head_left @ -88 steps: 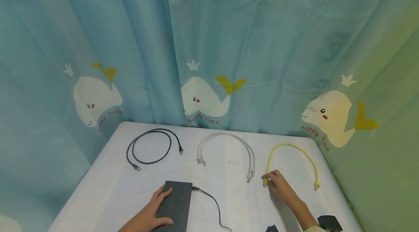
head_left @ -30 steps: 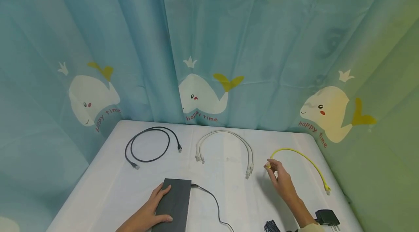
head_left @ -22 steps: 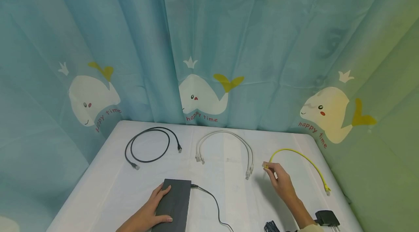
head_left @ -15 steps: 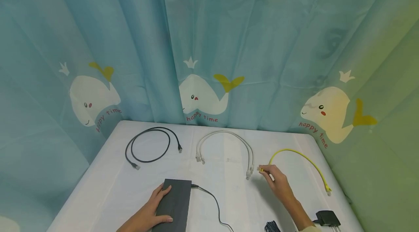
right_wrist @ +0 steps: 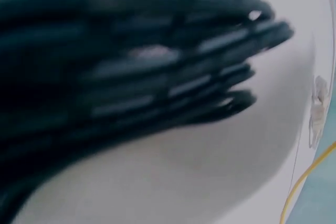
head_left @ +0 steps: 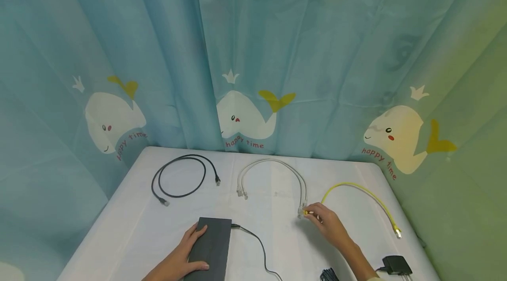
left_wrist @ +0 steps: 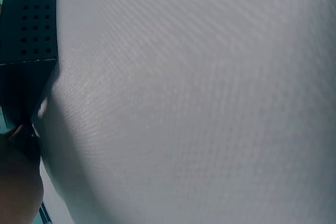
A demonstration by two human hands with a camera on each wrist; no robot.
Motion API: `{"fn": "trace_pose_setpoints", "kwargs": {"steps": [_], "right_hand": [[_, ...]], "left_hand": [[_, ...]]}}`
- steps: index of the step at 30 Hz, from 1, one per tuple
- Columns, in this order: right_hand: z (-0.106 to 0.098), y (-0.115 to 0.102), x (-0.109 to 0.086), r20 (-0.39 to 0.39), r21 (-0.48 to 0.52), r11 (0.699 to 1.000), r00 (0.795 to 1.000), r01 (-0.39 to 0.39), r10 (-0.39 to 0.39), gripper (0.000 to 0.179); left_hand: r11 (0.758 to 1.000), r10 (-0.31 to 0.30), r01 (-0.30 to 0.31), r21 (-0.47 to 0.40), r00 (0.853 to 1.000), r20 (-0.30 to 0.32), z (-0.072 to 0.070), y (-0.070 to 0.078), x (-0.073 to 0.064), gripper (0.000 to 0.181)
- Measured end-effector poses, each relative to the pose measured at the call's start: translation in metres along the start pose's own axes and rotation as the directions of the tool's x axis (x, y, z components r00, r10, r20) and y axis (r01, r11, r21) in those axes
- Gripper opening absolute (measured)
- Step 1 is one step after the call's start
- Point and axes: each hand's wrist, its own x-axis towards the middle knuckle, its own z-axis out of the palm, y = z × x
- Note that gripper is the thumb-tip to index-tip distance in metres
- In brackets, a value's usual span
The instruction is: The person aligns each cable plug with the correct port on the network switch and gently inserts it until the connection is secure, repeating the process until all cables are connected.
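My right hand (head_left: 329, 224) pinches one plug end of a yellow network cable (head_left: 366, 191), just in front of the plugs of two grey network cables (head_left: 273, 160). The yellow cable arcs back from my fingers; its other plug (head_left: 398, 231) points toward the front right. My left hand (head_left: 186, 252) grips the left side of a flat dark grey box (head_left: 214, 243), thumb and a fingertip on its top. Vent holes show on the box (left_wrist: 37, 14) in the left wrist view. A black lead (head_left: 257, 239) runs from its right side.
A looped black network cable (head_left: 183, 195) lies at the back left of the white table (head_left: 134, 223). A black power adapter (head_left: 397, 265) sits at the front right. A bundled black cord (right_wrist: 157, 66) fills much of the right wrist view. A blue curtain (head_left: 253, 52) hangs behind.
My right hand has lifted the yellow cable's near plug and carried it left, toward the grey plugs. The cable's far end has shifted right. My left hand has stayed on the box.
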Motion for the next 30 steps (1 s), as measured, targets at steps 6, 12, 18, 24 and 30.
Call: {"fn": "trace_pose_setpoints", "kwargs": {"steps": [6, 12, 18, 24, 30], "right_hand": [[0.004, -0.009, 0.004, 0.033, 0.062, 0.998, 0.999, 0.016, -0.018, 0.031], [0.007, -0.018, 0.007, 0.126, 0.095, 0.995, 0.992, 0.007, -0.019, 0.03], [0.01, -0.027, 0.005, 0.19, 0.07, 0.997, 0.981, 0.016, -0.029, 0.027], [0.012, -0.034, 0.008, 0.222, 0.068, 0.997, 0.974, 0.022, -0.037, 0.021], [0.014, -0.039, 0.01, 0.269, 0.078, 0.997, 0.963, 0.006, -0.027, 0.017]], "left_hand": [[0.999, 0.04, -0.039, 0.033, 0.999, -0.031, 0.001, -0.005, 0.0, 0.091], [0.997, 0.044, -0.041, 0.059, 0.998, -0.053, 0.002, -0.005, 0.001, 0.09], [0.997, 0.06, -0.056, 0.056, 0.995, -0.079, 0.003, 0.001, -0.002, 0.082], [0.995, 0.057, -0.046, 0.089, 0.991, -0.121, 0.004, 0.001, -0.002, 0.074], [0.99, 0.02, 0.0, 0.142, 0.99, -0.14, 0.005, -0.001, -0.002, 0.076]]}}
